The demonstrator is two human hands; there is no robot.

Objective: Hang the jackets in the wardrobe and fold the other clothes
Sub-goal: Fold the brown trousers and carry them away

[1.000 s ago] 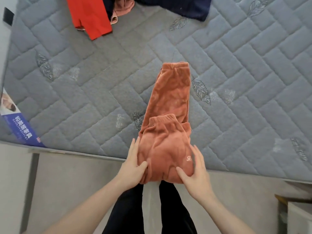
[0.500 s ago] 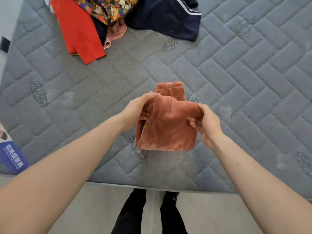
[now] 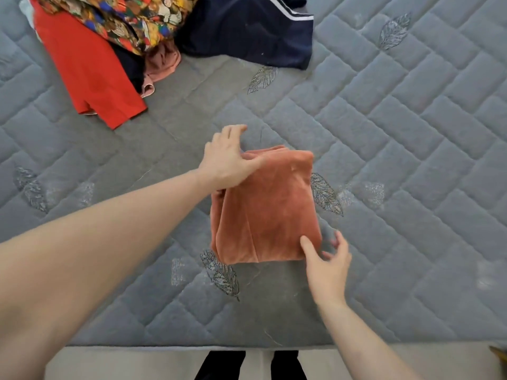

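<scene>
Rust-orange velvet trousers lie folded into a compact rectangle on the grey quilted mattress. My left hand rests at the fold's upper left corner, thumb on the fabric and fingers relaxed over the mattress beyond it. My right hand hovers at the lower right corner with fingers spread, its thumb touching the fabric's edge. Neither hand grips the cloth.
A heap of unfolded clothes lies at the far left: a red garment, a multicoloured patterned one, a pink piece and a navy jacket with white stripes. The mattress's near edge runs just in front of my legs.
Both hands lifted the lower half of the trousers, folded it over onto the upper half, then let go. The view shifted up the bed, showing more of the clothes heap.
</scene>
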